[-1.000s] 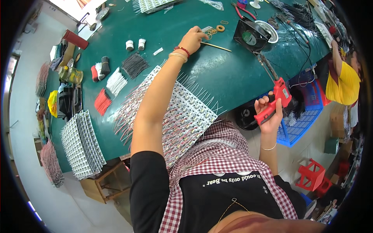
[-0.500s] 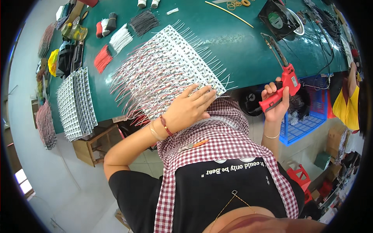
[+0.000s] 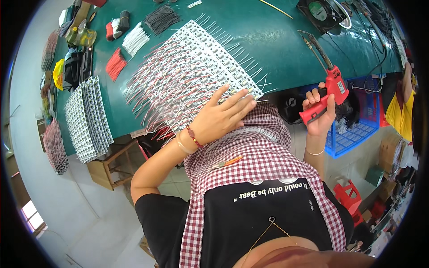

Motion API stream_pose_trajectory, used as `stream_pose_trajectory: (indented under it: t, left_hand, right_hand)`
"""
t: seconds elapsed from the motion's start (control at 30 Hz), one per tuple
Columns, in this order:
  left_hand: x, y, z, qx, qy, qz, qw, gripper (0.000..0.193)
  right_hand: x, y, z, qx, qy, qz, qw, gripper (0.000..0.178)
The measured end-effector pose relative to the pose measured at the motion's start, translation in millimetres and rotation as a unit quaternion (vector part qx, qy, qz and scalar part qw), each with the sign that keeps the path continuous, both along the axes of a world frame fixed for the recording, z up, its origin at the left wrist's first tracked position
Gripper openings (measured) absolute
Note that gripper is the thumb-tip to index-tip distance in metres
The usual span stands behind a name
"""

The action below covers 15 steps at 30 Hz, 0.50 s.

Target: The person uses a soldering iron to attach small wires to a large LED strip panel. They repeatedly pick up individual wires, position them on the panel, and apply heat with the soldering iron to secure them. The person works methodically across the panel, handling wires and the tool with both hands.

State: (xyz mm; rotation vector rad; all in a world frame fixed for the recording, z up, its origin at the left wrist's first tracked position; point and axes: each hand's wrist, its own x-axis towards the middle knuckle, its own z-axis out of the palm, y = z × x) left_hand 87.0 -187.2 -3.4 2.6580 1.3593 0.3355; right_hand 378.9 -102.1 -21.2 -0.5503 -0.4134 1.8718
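Note:
A white panel of small circuit boards [image 3: 202, 42] lies on the green table, set with rows of components and many thin red, white and dark wires. My left hand [image 3: 223, 111] rests flat on the panel's near right part, fingers stretched out and a little spread. In my right hand [image 3: 321, 114] is a red trigger-type soldering gun [image 3: 336, 85], gripped by its handle to the right of the panel. Its long, dark tip points up and away from me, apart from the boards. A thin metal piece runs beside that tip.
Bundles of red wires [image 3: 116, 64], white wires [image 3: 135, 39] and black wires [image 3: 161, 19] lie beyond the panel. More board panels [image 3: 87, 120] stand at the left table edge. A black fan [image 3: 318, 15] sits at the far right. A blue crate [image 3: 353, 140] is below the table's right side.
The whole view has shifted slightly. My left hand stays flat on the panel, and my right hand keeps its grip on the soldering gun.

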Motion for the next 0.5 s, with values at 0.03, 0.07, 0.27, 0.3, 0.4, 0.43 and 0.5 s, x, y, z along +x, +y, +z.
stream_pose_trajectory:
  t: [0.03,0.07,0.27,0.3,0.4,0.43,0.5]
  left_hand:
    - [1,1,0,-0.002,-0.008,-0.017,1.0,0.06]
    - [3,2,-1,0.0,-0.006,-0.008,1.0,0.058]
    - [8,4,-5,0.011,0.026,0.024,0.999,0.055]
    - [8,2,-7,0.01,0.02,0.027,0.999,0.054]
    - [9,0,-5,0.016,0.016,0.048,0.999,0.052]
    - [11,0,-4,0.02,0.018,0.057,0.998,0.051]
    - [14,-1,-3,0.026,0.039,0.065,0.997,0.051]
  right_hand:
    - [1,1,-2,-0.001,0.001,0.0,1.0,0.04]
    - [2,2,-2,0.0,-0.001,0.001,1.0,0.04]
    - [1,7,-4,0.008,0.006,0.015,1.0,0.039]
    - [1,7,-3,0.009,0.008,0.017,1.0,0.039]
    - [0,8,-3,0.018,0.034,0.042,0.998,0.037]
    - [-2,9,-1,0.022,0.047,0.053,0.997,0.037]
    - [-13,4,1,0.014,0.03,0.05,0.998,0.037]
